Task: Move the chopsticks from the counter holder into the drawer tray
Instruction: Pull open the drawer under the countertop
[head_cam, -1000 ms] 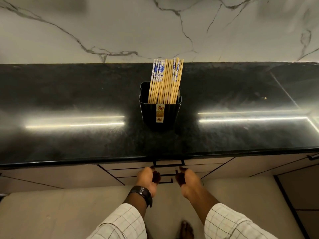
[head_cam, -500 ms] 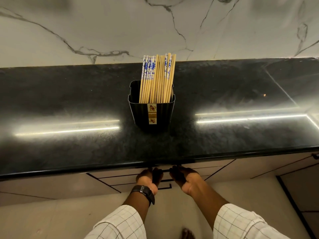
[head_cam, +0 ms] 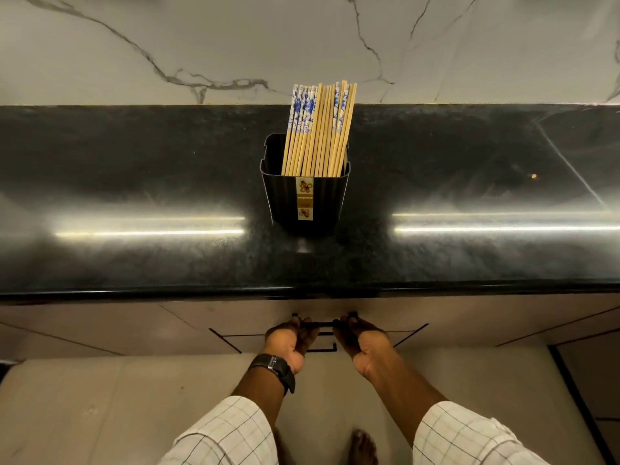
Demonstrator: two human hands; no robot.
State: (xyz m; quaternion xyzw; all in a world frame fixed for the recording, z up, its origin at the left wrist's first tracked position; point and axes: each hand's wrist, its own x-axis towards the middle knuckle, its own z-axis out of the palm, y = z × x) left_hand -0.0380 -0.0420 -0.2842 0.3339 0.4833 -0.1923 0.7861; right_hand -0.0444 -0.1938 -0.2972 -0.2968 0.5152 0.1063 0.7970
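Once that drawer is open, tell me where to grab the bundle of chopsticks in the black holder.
Grip the bamboo chopsticks around their exposed upper shafts, above the rim of the black ribbed plastic holder, coming down from above. They stand nearly upright, leaning slightly right, with their lower ends buried inside, so only the tops are reachable.

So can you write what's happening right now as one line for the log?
step: opening drawer | left hand: on drawer handle | right hand: on drawer handle | chopsticks: in holder on counter | drawer tray: not visible
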